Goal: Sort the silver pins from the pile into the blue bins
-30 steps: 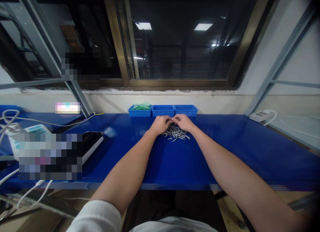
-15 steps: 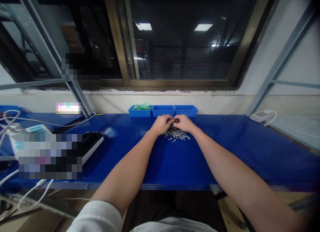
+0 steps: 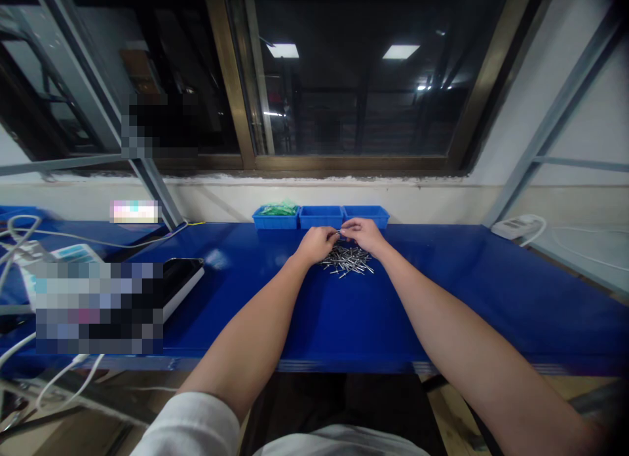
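Note:
A loose pile of thin, silvery metal pins (image 3: 350, 263) lies on the blue table (image 3: 344, 325). Above its left back edge my left hand (image 3: 316, 245) is closed in a pinch, palm side turned away from me. My right hand (image 3: 362, 234) meets it from the other side with thumb and forefinger pinched. Between the two sets of fingertips shows a slim metal pin (image 3: 339, 232), touched by both hands. Whether more pins are hidden inside the left fingers, I cannot tell.
Behind my hands, three blue bins stand in a row against the wall: a left bin (image 3: 260, 221) holding green bags (image 3: 279, 209), a middle bin (image 3: 321, 217) and a right bin (image 3: 371, 213). A power strip (image 3: 514, 227) lies right; a black-and-white device (image 3: 184, 279) lies left.
My right hand has lifted slightly and its fingers have straightened somewhat, uncovering more of the pile and the pin at the fingertips. My left hand has stayed nearly in place.

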